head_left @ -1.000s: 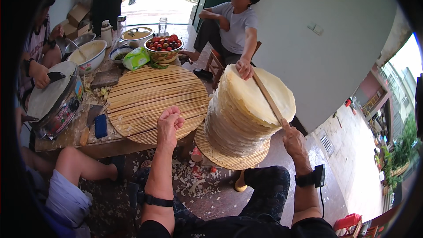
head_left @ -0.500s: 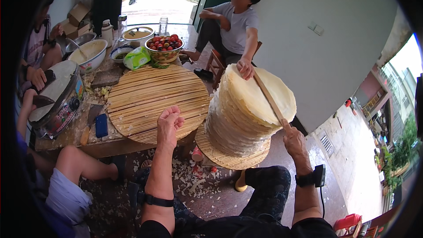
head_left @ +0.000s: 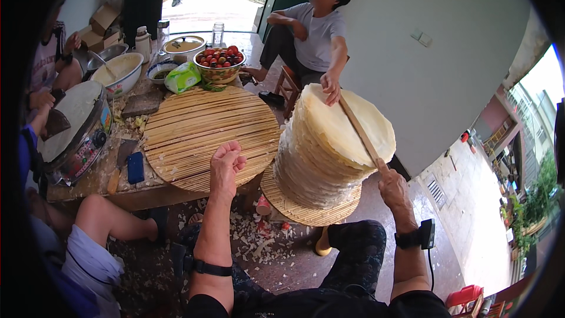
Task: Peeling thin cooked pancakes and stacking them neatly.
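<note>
Wooden stick (head_left: 360, 131) slants away leftward from right hand (head_left: 394, 188)

Lettering is running across the pink shirt (head_left: 48, 66) of the seated person at far left, too dim to read; the green packet (head_left: 183, 78) to its right is carrying print too small to make out; the round griddle (head_left: 83, 148) at left is showing coloured printing on its side; no words are coming through legibly.
</note>
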A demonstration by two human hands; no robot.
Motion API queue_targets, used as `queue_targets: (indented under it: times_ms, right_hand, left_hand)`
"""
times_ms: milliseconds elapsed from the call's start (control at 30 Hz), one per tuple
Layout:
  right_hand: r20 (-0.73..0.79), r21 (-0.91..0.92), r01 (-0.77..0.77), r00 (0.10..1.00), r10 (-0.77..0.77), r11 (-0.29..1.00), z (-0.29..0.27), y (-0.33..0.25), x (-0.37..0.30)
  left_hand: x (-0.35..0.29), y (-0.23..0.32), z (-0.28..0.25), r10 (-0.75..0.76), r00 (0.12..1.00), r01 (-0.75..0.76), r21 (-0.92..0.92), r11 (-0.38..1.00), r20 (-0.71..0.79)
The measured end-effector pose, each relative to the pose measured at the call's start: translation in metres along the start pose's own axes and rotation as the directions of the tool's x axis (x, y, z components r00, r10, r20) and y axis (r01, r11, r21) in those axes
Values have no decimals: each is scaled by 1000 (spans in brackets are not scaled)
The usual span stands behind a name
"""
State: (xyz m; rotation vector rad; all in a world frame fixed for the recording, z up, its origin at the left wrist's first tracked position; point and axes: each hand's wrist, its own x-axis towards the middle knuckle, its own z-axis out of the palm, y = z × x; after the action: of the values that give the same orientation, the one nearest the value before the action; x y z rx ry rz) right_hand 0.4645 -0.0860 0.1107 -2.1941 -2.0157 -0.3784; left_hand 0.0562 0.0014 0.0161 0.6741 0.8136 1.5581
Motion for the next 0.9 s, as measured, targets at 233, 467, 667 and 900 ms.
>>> queue_targets:
  times_ms: [233,467,667,900]
  right_hand:
    - [-10,16,-11,1000,11,1000,-1,0,-1]
    - [4,2,-5,1000,5,1000,-1,0,-2]
    - [-21,11,16,1000,-16,1000,2,2,0]
    - [21,4,-23,1000,23,1000,4,2,1]
  left_hand:
    - [0,0,0,3,1000,-3,0,1000,-3]
    - [-2,-1,2,-12,1000,12,-8,1000,-17]
    - [-1,2,2,8,1000,-8,7,1000,-2]
    - [0,-1,-1,1,1000,0,14,1000,-13]
